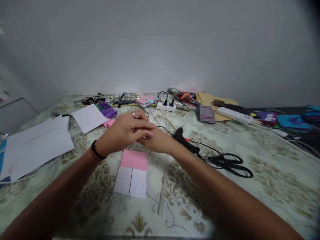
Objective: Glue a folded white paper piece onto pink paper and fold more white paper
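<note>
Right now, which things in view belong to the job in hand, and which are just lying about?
Likely in the job, being nearest the left hand and right hand:
- pink-and-white paper
- glue gun
- scissors

Probably just lying about, farther off:
- long white device
- tan paper
- blue item at far right

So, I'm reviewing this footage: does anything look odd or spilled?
Yes: right of centre, beside the white bar, a grey square is pixelated, unlike everything around it. No spill shows.
</note>
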Motion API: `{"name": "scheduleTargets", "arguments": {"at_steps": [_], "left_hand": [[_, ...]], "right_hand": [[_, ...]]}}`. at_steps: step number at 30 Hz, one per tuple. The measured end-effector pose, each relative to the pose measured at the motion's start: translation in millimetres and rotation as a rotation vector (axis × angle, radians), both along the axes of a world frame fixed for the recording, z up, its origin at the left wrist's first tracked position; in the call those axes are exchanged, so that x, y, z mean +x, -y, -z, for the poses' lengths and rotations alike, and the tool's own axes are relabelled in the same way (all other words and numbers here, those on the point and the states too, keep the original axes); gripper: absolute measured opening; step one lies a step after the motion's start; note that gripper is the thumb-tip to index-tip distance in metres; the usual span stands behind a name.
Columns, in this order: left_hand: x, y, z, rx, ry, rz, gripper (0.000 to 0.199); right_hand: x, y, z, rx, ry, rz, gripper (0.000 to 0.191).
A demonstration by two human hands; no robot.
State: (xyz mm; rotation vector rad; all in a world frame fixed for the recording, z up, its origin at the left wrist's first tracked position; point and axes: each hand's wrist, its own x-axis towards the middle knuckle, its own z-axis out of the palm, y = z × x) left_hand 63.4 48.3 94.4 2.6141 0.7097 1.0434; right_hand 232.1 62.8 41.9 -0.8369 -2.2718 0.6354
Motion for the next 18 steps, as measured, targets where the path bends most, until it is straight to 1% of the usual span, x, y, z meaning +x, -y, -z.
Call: {"name": "scheduleTargets", "arguments": {"at_steps": [1, 3, 5, 6, 7, 8, 9, 10, 11, 12, 13, 14, 15, 16, 18], "left_hand": [[2, 0, 2.2, 0.002, -0.025, 0.05, 0.014], [4, -3, 5.6, -0.007, -0.059, 0.1, 0.017], [0, -8, 7.8, -0.002, -0.048, 0.086, 0.013], [-4, -12, 8.7, 0.011, -0.035, 0.047, 0.013], [-10, -18, 9.5, 0.02, -0.013, -0.027, 0.014], [-19, -25, 10.2, 0.04, -0.004, -0.141, 0.016], [-31, -33, 10.9, 0.024, 0.007, -0.286, 0.015], [-46, -42, 11.5, -0.027, 0.035, -0.459, 0.017], [-64, -51, 12.0, -0.103, 0.074, -0.656, 0.025], [-85, -59, 12.4, -0.203, 0.14, -0.843, 0.031], [-107, -67, 13.0, -0.232, 0.184, -0.937, 0.029], [-129, -73, 14.2, -0.232, 0.227, -1.015, 0.025], [-151, -77, 16.3, -0.235, 0.259, -1.087, 0.019], [-172, -79, 19.6, -0.24, 0.294, -1.178, 0.019], [-206, -81, 29.9, -0.301, 0.313, -1.29, 0.034]], "right_hand": [[-1, 0, 1.8, 0.029, 0.038, -0.005, 0.032], [-2, 2, 4.3, 0.055, 0.077, -0.001, 0.03], [-4, 5, 3.4, 0.068, 0.083, 0.023, 0.03], [-5, 7, 1.3, 0.082, 0.085, 0.029, 0.03], [-5, 9, -1.9, 0.095, 0.08, 0.034, 0.031], [-4, 12, -5.9, 0.109, 0.065, 0.015, 0.03], [-3, 14, -10.3, 0.115, 0.021, -0.006, 0.029], [0, 16, -14.7, 0.113, -0.041, -0.012, 0.027], [3, 17, -18.6, 0.083, -0.107, -0.003, 0.023], [6, 18, -21.6, 0.01, -0.163, 0.022, 0.02], [9, 18, -23.5, -0.06, -0.196, 0.046, 0.021], [12, 18, -24.4, -0.091, -0.213, 0.082, 0.024], [13, 18, -24.3, -0.1, -0.222, 0.115, 0.03], [14, 18, -23.4, -0.082, -0.221, 0.138, 0.034], [14, 20, -20.8, -0.017, -0.207, 0.141, 0.04]]}}
